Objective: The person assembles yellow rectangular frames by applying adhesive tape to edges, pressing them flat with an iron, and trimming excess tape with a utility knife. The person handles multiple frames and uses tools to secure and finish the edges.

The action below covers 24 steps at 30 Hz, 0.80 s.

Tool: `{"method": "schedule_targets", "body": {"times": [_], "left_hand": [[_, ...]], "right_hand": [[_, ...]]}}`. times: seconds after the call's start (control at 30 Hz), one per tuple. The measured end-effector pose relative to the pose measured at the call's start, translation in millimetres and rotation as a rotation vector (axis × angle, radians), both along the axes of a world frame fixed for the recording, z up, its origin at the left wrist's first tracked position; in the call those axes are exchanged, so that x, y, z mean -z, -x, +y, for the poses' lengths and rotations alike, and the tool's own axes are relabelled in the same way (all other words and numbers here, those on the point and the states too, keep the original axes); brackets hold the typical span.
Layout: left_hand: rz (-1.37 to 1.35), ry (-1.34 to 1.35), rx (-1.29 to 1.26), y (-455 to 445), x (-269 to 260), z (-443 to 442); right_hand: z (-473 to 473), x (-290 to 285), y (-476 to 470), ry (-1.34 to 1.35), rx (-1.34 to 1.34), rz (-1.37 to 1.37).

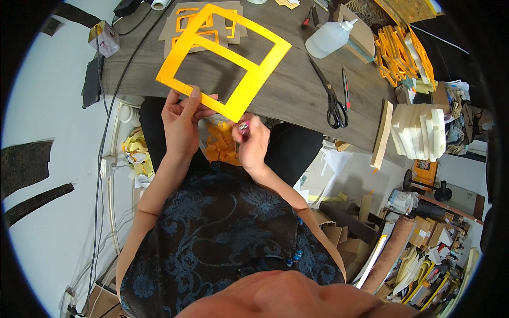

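My left hand (185, 113) pinches the lower edge of a flat yellow frame (254, 75) with two rectangular openings, held tilted over the table's near edge. Curled around a small pink tool with a metal end (244, 127), my right hand (254, 141) is just below the frame's lower corner; what kind of tool it is cannot be told. Beneath the hands, yellow-orange scraps (220, 145) lie in a container between the knees. Behind the frame, brown boards (167, 31) with smaller orange-edged openings lie on the grey wood-look table (290, 95).
Black-handled scissors (329, 93), a red-and-black cutter (346, 89) and a clear squeeze bottle (328, 39) are on the table's right side. Farther right stand stacked orange frames (393, 55), white foam-like blocks (417, 131) and a pale wooden strip (382, 135). Black cables (119, 79) cross the left side.
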State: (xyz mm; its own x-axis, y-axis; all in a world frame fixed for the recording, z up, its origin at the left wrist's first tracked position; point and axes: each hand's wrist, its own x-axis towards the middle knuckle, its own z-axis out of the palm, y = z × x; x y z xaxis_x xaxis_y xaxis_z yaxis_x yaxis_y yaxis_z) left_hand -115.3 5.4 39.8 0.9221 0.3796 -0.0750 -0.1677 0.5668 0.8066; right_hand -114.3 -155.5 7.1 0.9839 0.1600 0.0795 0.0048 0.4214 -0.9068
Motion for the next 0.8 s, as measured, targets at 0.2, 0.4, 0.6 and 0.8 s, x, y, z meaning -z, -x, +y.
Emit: {"method": "schedule_targets", "body": {"times": [0.2, 0.4, 0.6, 0.8], "left_hand": [[-0.012, -0.108, 0.11, 10, 13, -10], [0.104, -0.125, 0.189, 2, 3, 52], [0.169, -0.111, 0.257, 2, -3, 46], [0.196, -0.104, 0.246, 5, 10, 33]], "right_hand": [[-8, -9, -27, 0.028, 0.136, 0.037], [-76, -24, -78, 0.043, -0.231, 0.063], [-77, -17, -91, -0.281, 0.014, 0.173], [-65, 6, -80, -0.098, 0.231, 0.087]]}}
